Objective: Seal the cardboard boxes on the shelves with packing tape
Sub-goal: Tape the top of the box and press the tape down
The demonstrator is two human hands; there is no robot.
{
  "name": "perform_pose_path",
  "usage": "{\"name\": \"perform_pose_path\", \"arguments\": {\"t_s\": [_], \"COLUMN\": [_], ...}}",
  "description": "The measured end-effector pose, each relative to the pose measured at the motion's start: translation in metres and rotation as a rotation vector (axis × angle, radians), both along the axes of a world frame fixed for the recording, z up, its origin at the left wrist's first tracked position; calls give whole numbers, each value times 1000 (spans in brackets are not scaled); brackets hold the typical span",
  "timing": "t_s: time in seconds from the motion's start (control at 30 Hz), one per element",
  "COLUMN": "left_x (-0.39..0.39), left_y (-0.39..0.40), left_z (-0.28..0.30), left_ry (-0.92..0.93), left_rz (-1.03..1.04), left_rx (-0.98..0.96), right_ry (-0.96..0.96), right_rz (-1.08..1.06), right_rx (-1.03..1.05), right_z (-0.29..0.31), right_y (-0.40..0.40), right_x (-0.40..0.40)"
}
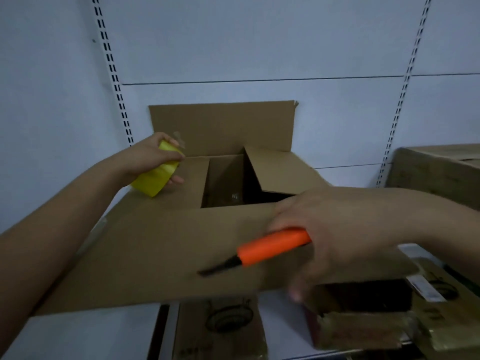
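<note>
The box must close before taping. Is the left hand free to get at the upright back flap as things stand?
Probably not freely: the left hand is close beside the back flap with nothing between, but it grips the yellow tape roll.

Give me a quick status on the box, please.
Left hand grips tape roll. Right hand holds cutter. Box unsealed, back flap up.

Single head-worn wide-angle view, looking forward and steeply down from close above an open cardboard box (161, 245) on a shelf. Both forearms enter from the lower corners; the white slotted back wall (259, 42) fills the upper frame.
</note>
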State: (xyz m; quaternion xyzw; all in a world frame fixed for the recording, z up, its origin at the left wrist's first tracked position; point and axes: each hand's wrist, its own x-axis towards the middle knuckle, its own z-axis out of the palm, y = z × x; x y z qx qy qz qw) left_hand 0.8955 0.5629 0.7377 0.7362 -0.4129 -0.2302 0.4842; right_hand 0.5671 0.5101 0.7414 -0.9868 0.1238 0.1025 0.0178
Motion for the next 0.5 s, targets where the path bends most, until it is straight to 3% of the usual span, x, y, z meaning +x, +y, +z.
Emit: {"name": "perform_pose_path", "arguments": {"t_s": [0.17, 0.4, 0.5], "left_x": [-1, 12, 22], "left_y": [17, 40, 49], "left_z": [-5, 6, 31], "left_ry": [-7, -11, 3], "left_rz": [-2, -51, -32], "left_rx": [-119, -272, -432], "right_ry": [-60, -225, -414], "right_rz": [95, -61, -194], "right_rx": [-401, -583, -667], "right_z": [-33, 7, 32], "right_y": [37, 61, 53], "right_x": [2, 1, 4]}}
